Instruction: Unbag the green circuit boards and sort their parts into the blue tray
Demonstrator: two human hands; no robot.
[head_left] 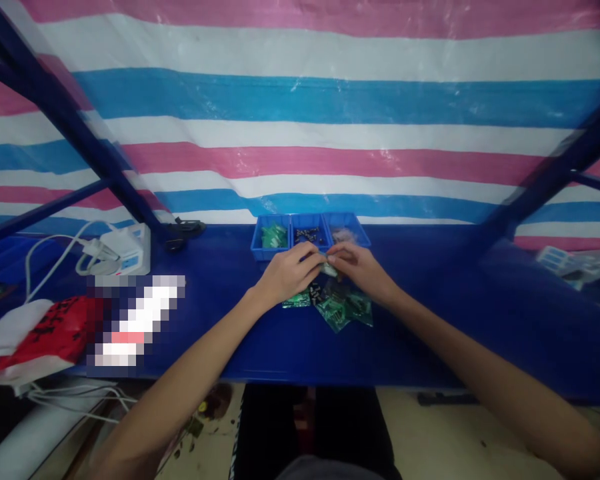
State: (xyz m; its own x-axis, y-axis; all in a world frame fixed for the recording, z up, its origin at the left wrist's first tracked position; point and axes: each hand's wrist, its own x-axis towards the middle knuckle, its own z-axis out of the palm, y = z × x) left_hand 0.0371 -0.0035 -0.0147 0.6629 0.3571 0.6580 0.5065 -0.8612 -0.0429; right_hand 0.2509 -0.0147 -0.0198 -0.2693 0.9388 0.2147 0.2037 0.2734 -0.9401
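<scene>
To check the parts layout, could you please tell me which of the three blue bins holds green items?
The left bin holds green items; the middle bin has small dark pieces, the right bin pale pinkish contents.

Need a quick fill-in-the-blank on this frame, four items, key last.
1. The three bins beyond the hands are coloured ____.
2. Small dark parts lie in the ____ bin.
3. The packets near the left hand and right hand are mainly ____.
4. The sheet behind has white, blue and ____ stripes.
Key: blue; middle; green; pink.
</scene>
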